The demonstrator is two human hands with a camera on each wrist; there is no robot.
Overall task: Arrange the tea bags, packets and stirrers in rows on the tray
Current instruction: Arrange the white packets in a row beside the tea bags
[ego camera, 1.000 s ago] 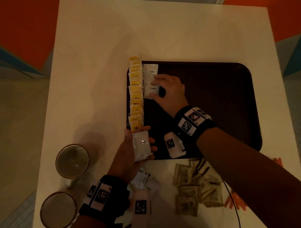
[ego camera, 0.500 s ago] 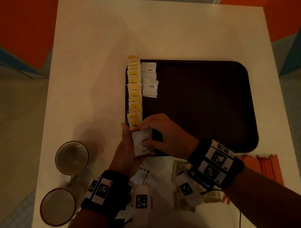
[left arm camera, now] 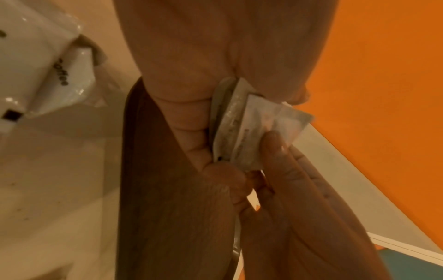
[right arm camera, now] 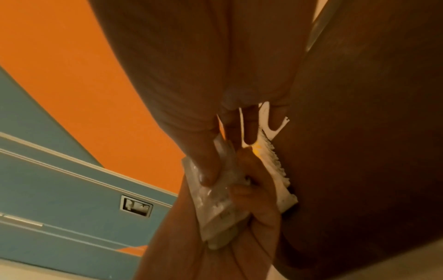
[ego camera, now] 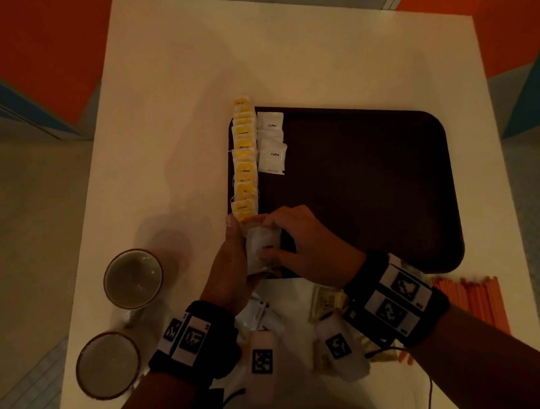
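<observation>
A dark brown tray lies on the white table. Yellow tea bags form a column along its left edge, with white coffee packets in a short column beside them. My left hand holds a small stack of white coffee packets over the tray's near-left corner. My right hand pinches the top packet of that stack with thumb and fingers. In the right wrist view the stack sits between both hands.
Two cups stand at the near left of the table. Loose white packets and tan packets lie near the front edge. Orange stirrers lie at the near right beside the tray.
My right hand left the placed coffee packets at the tray's far left, came back to the stack in my left hand and took hold of its top packet.
</observation>
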